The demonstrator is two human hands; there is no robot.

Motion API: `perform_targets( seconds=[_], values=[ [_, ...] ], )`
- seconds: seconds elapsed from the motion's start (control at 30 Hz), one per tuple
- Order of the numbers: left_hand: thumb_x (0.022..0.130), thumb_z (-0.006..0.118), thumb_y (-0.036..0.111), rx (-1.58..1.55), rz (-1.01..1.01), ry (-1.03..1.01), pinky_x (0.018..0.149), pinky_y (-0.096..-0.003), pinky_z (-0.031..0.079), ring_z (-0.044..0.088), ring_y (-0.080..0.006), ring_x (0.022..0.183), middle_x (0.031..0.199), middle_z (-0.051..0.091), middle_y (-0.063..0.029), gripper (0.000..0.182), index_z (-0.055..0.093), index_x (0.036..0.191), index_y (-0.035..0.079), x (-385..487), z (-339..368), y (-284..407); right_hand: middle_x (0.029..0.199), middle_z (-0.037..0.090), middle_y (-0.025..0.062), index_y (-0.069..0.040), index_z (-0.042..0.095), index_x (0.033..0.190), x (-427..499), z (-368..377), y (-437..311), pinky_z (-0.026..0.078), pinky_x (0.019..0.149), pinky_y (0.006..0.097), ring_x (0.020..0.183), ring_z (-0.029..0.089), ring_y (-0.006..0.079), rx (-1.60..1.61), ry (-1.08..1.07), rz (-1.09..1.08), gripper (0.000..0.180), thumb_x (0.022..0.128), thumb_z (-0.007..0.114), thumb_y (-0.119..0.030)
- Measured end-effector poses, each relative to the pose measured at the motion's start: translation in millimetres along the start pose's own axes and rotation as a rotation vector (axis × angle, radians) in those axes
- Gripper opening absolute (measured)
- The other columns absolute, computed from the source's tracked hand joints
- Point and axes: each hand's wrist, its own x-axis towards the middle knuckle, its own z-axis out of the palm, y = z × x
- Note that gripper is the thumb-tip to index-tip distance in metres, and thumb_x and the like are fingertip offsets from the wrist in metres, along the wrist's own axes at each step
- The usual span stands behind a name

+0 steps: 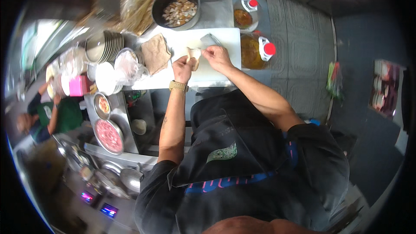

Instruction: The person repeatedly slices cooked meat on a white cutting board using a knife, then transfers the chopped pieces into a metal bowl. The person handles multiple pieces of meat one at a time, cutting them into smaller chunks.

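Observation:
My left hand (183, 68), with a watch on its wrist, grips a pale, soft-looking piece of food (194, 53) above the white cutting board (211, 75). The piece stands up past the fingertips, and its exact kind is unclear. Close by on the right is my right hand (217, 57), its thumb and fingers drawn together near the piece's edge. Whether they pinch anything cannot be made out. Just beyond the right hand lies a metal blade (210, 40), flat on the board, probably a cleaver's. Left of the board rests a folded brown cloth (156, 53).
Behind the board stands a deep metal pot (175, 22) of chopped food. Large oil jugs (252, 53) line the right side. Stacked plates (105, 46), a pink box (79, 85) and a bowl of raw meat (109, 136) are leftward. Another person (60, 113) works at far left.

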Motion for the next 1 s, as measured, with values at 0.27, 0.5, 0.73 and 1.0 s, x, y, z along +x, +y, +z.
perform_targets(
  seconds=[0.27, 0.5, 0.73, 1.0],
  values=[
    [0.078, 0.082, 0.006, 0.880, 0.864, 0.472, 0.090, -0.0474, 0.050, 0.058, -0.0357, 0.098, 0.106, 0.064, -0.0087, 0.028, 0.085, 0.105, 0.010, 82.9, 33.9, -35.9, 0.107, 0.068, 0.0261, 0.005, 0.053, 0.124, -43.7, 7.3, 87.8, 0.059, 0.086, 0.0504, 0.100, 0.071, 0.0443, -0.650, 0.053, 0.073, 0.046, 0.087, 0.073, -0.012],
    [0.080, 0.073, -0.004, 0.900, 1.003, 0.050, 0.084, -0.0434, 0.057, 0.066, -0.0330, 0.097, 0.112, 0.069, -0.0118, 0.042, 0.079, 0.120, 0.006, 75.4, 33.2, -79.7, 0.102, 0.073, 0.0307, -0.004, 0.048, 0.142, -44.9, -43.8, 88.6, 0.058, 0.087, 0.0565, 0.096, 0.073, 0.0481, -0.352, 0.009, 0.289, 0.057, 0.089, 0.067, -0.012],
    [0.082, 0.073, -0.001, 0.982, 0.966, -0.093, 0.095, -0.0481, 0.058, 0.066, -0.0403, 0.110, 0.126, 0.067, -0.0215, 0.039, 0.071, 0.119, -0.011, 33.1, 19.8, -93.6, 0.097, 0.077, 0.0256, 0.000, 0.063, 0.120, -53.9, -69.7, 65.9, 0.059, 0.078, 0.0570, 0.089, 0.074, 0.0489, -0.362, -0.139, 0.183, 0.027, 0.106, 0.058, -0.022],
    [0.095, 0.075, 0.009, 0.801, 0.716, 0.276, 0.099, -0.0507, 0.052, 0.063, -0.0412, 0.113, 0.127, 0.066, -0.0197, 0.022, 0.069, 0.114, -0.002, 13.0, 97.0, -104.7, 0.083, 0.073, 0.0259, 0.002, 0.060, 0.103, -40.0, -57.5, 83.4, 0.059, 0.072, 0.0555, 0.078, 0.074, 0.0467, -0.660, -0.235, 0.042, 0.018, 0.108, 0.054, -0.014]
  ],
)
